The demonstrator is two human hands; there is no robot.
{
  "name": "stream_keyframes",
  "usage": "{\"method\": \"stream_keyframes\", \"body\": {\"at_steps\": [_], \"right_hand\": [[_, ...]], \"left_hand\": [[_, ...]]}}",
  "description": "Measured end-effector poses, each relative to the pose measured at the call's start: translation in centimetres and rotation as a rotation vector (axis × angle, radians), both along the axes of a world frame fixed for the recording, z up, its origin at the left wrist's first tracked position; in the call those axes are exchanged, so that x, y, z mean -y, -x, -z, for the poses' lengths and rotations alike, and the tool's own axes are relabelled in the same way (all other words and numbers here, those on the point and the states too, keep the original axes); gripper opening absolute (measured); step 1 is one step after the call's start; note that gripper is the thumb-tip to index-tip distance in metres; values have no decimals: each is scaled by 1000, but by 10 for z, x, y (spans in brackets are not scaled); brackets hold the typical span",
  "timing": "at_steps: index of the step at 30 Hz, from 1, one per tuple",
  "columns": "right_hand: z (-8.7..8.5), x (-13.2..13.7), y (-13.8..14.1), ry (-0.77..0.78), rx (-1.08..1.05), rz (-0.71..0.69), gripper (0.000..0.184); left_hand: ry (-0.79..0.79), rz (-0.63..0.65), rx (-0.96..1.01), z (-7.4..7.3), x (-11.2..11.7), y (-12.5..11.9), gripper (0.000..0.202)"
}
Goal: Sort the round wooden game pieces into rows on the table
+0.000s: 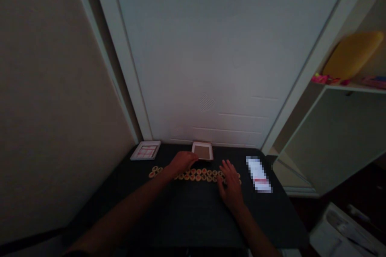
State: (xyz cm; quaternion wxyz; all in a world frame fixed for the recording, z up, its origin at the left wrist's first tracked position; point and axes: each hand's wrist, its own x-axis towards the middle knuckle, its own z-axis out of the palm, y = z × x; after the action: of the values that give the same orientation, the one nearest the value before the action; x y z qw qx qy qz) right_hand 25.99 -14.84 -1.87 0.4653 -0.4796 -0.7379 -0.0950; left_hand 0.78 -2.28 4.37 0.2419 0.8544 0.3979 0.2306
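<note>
Two rows of round wooden xiangqi pieces (pixel 198 178), with red or dark markings, run across the dark table. My left hand (pixel 181 161) reaches over the left part of the rows, its fingers closed at the near left edge of a shallow white box (pixel 211 152) with a brown bottom. Part of that grip is hidden, as are the pieces under the wrist. Over the right end of the rows rests my right hand (pixel 231 184), open, fingers spread, covering several pieces.
A flat white box lid (pixel 145 150) with pink lines lies at the table's back left. On the right is a blurred-out phone-like thing (pixel 258 174). A white panel (pixel 205 68) rises behind the dark table (pixel 187 213). A white container (pixel 340 229) stands at lower right.
</note>
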Motion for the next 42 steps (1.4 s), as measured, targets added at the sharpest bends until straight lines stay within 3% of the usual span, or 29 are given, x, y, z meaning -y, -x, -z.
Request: {"method": "stream_keyframes", "body": {"at_steps": [13, 20, 26, 30, 33, 37, 42], "right_hand": [[0, 0, -1, -12, -17, -16, 36], [1, -2, 0, -24, 3, -37, 35], [-3, 1, 1, -35, -24, -37, 26], [-1, 4, 1, -2, -25, -112, 22], [0, 6, 2, 30, -29, -160, 17], [-4, 12, 8, 143, -132, -179, 21], [-12, 26, 17, 579, -485, -222, 41]], "left_hand": [[-123, -25, -311, 17, -19, -3, 38], [-149, 14, -330, 11, -24, -5, 29], [-162, 40, -295, 6, -24, -10, 33], [-192, 24, -258, -1, -26, -7, 36], [-218, -16, -224, -11, -31, 11, 39], [-241, -118, -203, -22, -37, 55, 41], [-252, -272, -242, -26, -42, 123, 42]]}}
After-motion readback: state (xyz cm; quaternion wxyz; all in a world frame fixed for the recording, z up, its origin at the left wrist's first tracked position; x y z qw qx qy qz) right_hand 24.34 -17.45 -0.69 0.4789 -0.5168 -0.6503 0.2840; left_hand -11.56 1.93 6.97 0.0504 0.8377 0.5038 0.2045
